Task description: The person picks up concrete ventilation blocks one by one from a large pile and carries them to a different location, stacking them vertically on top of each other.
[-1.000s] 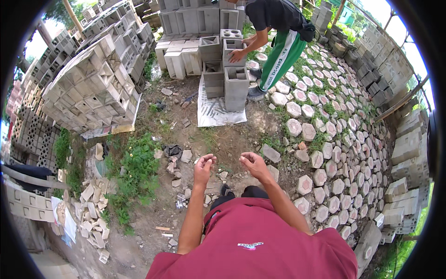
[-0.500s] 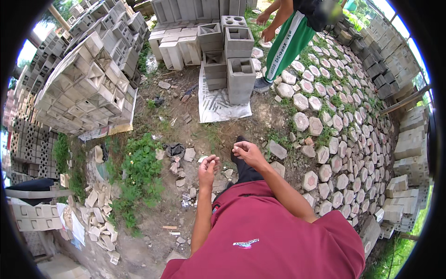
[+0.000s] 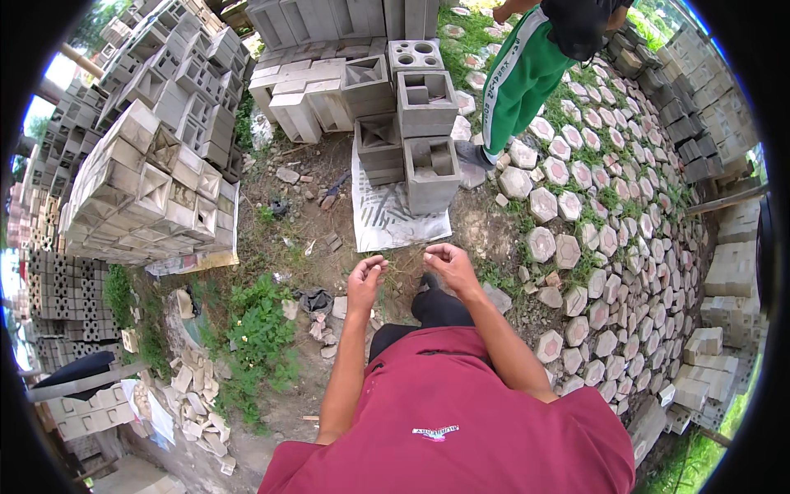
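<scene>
My left hand (image 3: pixel 364 280) is raised in front of my body, its fingers curled together with the tips nearly touching the thumb. My right hand (image 3: pixel 450 267) is held at about the same height, also closed in a loose pinch. Whatever either hand may hold is too small to make out. Beyond them, a white printed sheet (image 3: pixel 391 237) lies on the ground. On it stand grey hollow concrete blocks (image 3: pixel 431 193), stacked in two columns. A block with round holes (image 3: pixel 414 54) is at the far end. Neither hand touches the blocks.
A person in green trousers (image 3: pixel 520 78) stands beyond the blocks to the right. Hexagonal pavers (image 3: pixel 541 244) cover the ground on the right. A large block stack (image 3: pixel 148 193) stands left, with green weeds (image 3: pixel 257 329) and broken pieces (image 3: pixel 193 395) nearer.
I am closer to the stacked blocks, and my legs have shifted. My hands stay raised and curled, both slightly farther forward. The person in green has moved right and turned.
</scene>
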A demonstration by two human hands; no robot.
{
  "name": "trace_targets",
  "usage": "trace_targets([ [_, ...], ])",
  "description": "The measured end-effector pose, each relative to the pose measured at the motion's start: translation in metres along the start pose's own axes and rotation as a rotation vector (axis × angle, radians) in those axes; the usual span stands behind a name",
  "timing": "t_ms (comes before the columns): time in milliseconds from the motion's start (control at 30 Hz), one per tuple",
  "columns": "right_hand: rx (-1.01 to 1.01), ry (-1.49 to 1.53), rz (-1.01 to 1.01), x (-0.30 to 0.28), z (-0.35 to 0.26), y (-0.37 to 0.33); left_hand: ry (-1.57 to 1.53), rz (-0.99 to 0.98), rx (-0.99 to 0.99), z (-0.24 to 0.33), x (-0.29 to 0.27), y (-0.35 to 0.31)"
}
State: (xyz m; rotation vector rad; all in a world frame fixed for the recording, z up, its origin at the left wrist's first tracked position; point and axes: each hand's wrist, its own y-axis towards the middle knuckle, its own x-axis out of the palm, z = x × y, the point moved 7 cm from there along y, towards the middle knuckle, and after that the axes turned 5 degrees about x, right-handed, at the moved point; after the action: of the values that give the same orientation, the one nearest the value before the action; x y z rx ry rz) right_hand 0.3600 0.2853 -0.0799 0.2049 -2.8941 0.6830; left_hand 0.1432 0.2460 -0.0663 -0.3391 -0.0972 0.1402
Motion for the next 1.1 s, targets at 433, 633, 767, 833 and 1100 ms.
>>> trace_targets([
  [433, 0.064, -0.202, 0.346, -0.070, -0.083, 0.107, 0.032, -0.169, -0.122, 0.024, 0.067, 0.170],
  [633, 0.026, -0.267, 0.433, -0.093, -0.081, 0.174, 0.020, -0.239, -0.238, -0.028, 0.084, 0.264],
  [767, 0.096, -0.386, 0.410, -0.109, -0.064, 0.234, 0.204, -0.159, -0.107, -0.077, 0.082, 0.336],
  [833, 0.076, -0.579, 0.436, -0.126, -0.040, 0.265, 0.454, -0.109, -0.087, -0.090, 0.083, 0.368],
  [1100, 0.221, -0.940, 0.418, -0.212, 0.053, 0.368, 0.653, -0.189, -0.291, -0.158, 0.095, 0.470],
])
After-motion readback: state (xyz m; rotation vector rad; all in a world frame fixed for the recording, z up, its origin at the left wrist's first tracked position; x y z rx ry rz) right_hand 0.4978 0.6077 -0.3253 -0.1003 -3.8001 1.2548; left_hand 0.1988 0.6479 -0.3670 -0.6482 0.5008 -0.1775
